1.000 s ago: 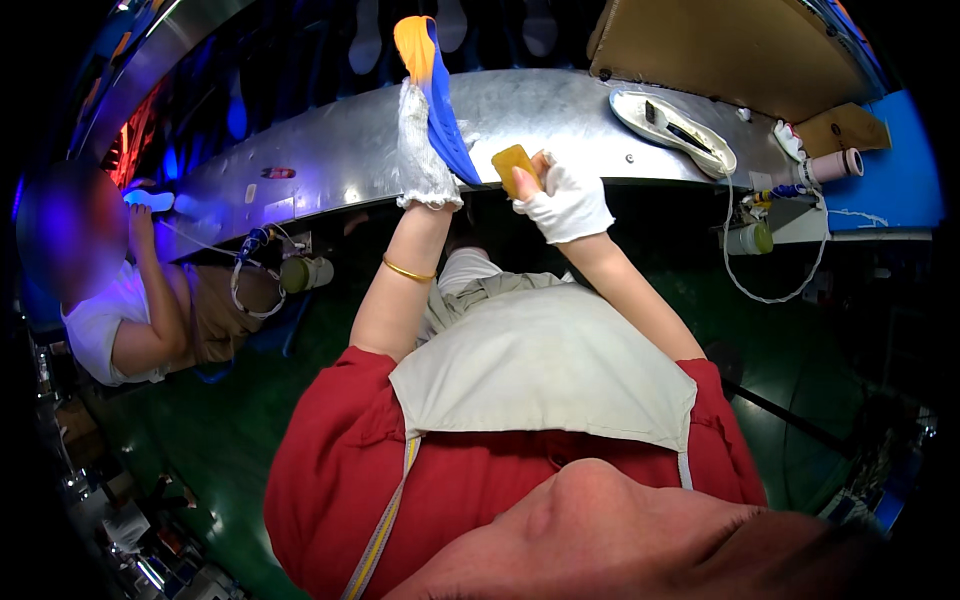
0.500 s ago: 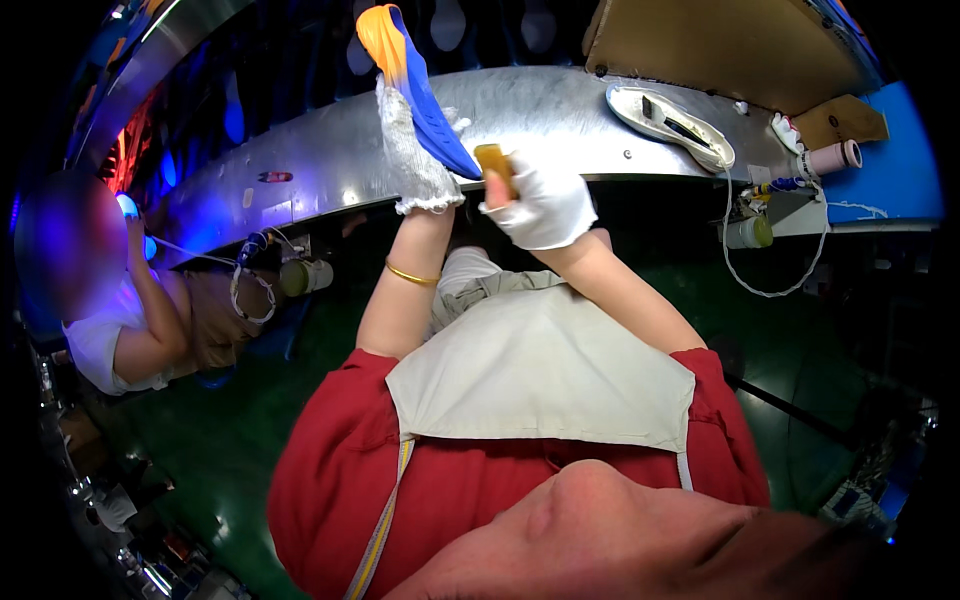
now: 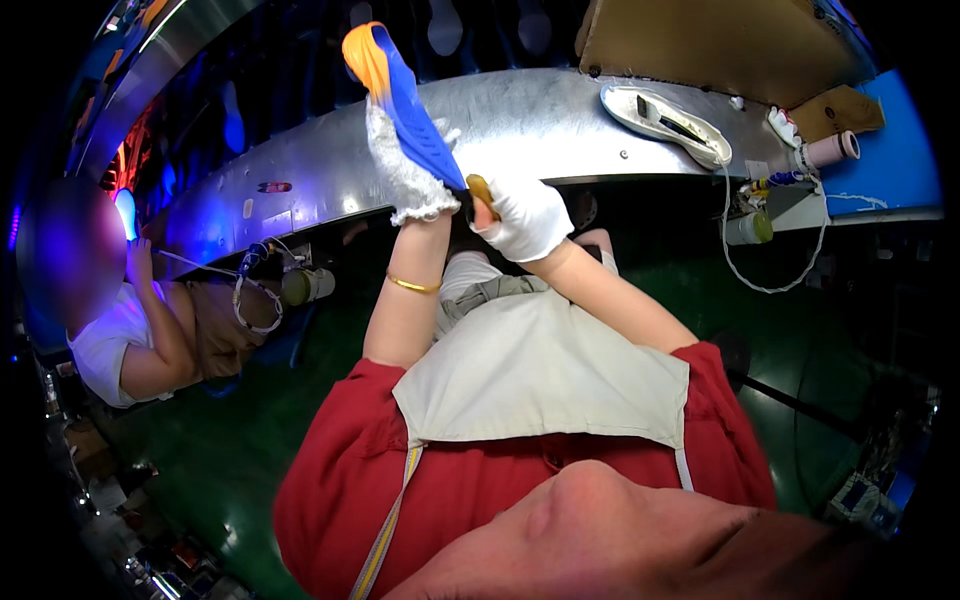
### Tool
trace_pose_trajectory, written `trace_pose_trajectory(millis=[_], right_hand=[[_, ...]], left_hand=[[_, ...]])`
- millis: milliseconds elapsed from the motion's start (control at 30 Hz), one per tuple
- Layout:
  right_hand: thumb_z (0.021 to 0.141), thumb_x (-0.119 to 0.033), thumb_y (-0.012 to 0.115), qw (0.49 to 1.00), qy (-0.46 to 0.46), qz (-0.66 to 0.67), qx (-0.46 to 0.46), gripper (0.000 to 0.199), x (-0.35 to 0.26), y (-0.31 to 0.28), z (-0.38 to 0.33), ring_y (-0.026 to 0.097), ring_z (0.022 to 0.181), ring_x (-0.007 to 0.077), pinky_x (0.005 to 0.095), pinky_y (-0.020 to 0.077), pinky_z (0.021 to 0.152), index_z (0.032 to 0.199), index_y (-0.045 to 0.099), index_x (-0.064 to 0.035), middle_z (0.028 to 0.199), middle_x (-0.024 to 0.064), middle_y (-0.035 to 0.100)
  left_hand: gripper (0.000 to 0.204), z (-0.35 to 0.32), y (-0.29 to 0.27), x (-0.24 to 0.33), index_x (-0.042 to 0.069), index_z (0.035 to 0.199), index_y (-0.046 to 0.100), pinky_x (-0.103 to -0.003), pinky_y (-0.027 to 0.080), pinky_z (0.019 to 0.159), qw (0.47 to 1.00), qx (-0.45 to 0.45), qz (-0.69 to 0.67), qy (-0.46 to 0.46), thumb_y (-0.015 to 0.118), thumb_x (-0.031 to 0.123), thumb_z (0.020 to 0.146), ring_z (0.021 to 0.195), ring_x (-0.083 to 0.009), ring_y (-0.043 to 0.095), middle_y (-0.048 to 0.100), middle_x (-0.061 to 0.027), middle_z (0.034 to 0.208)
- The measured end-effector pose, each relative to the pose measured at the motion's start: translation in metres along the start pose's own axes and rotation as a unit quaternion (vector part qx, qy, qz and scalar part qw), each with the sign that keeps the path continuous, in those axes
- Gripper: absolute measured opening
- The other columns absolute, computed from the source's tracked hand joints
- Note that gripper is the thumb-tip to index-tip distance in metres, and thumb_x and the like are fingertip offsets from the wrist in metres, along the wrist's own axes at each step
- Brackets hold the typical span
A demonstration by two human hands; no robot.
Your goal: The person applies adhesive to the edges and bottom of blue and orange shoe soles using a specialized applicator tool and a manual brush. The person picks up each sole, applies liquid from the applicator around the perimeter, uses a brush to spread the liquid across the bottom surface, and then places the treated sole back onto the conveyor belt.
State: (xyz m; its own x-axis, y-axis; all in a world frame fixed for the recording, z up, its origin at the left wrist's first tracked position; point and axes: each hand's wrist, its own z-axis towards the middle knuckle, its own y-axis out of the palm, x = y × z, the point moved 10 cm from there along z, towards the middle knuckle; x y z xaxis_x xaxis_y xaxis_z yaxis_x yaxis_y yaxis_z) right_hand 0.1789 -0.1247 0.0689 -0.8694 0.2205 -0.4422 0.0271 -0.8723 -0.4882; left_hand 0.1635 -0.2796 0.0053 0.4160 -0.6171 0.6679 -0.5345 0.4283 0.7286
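Head view, looking down past the person's red shirt and cream apron (image 3: 540, 375). Left hand (image 3: 405, 175), in a knitted white glove, is closed around a blue and orange shoe insole (image 3: 405, 105), held upright with the orange end at the top. Right hand (image 3: 525, 215), in a smooth white glove, is closed on a small yellow-handled tool (image 3: 480, 188), its tip hidden where it meets the lower edge of the insole.

Change over the last second: a second ago the right hand held the yellow tool apart from the insole, just to its right. It has since moved in, and the tool now touches the insole's lower end, beside the left glove. The insole has risen a little and tilted leftward. Judged from this, the work has gone from approach to contact: the tool is being applied to the insole's edge or heel. What it does there cannot be told.

Surroundings: long curved metal workbench (image 3: 520, 120) runs across in front of the hands. On its right end lies a pale oval insole-shaped tray (image 3: 665, 120) with a dark strip in it. A brown cardboard sheet (image 3: 720, 45) stands beyond the bench's far right edge, with a smaller brown card (image 3: 840, 110) beside it near a pink roll (image 3: 830, 150). A small red label (image 3: 275, 187) sits on the bench's left part; its print is too small to read. A white cable (image 3: 745, 250) loops below the right edge. A co-worker in a white shirt (image 3: 110, 340) sits at the left.
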Motion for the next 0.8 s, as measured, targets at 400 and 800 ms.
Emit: trace_pose_trajectory(millis=[400, 800], right_hand=[[0.072, -0.011, 0.064, 0.999, 0.027, -0.022, -0.031, 0.014, 0.001, 0.012, -0.004, 0.055, 0.052, 0.0284, 0.0356, 0.0448, 0.048, 0.083, 0.055, -0.0092, 0.061, 0.0096, 0.054], [0.084, -0.028, 0.056, 0.922, 0.332, 0.118, -0.161, 0.027, 0.078, 0.016, -0.067, 0.061, 0.068, 0.0372, 0.0413, 0.0494, 0.060, 0.095, 0.050, -0.0035, 0.076, 0.0195, 0.061]], left_hand=[[0.058, 0.010, -0.004, 0.005, 0.013, 0.133, 0.036, -0.037, 0.052, 0.068, 0.996, -0.047, 0.027, 0.067, 0.041, 0.050, 0.089, 0.079, -0.0232, 0.055, 0.051, -0.0082, 0.107], [0.051, 0.010, -0.016, 0.015, 0.011, 0.117, 0.048, -0.043, 0.049, 0.076, 0.997, 0.020, 0.048, 0.062, 0.037, 0.052, 0.090, 0.079, -0.0232, 0.055, 0.053, -0.0072, 0.095]])
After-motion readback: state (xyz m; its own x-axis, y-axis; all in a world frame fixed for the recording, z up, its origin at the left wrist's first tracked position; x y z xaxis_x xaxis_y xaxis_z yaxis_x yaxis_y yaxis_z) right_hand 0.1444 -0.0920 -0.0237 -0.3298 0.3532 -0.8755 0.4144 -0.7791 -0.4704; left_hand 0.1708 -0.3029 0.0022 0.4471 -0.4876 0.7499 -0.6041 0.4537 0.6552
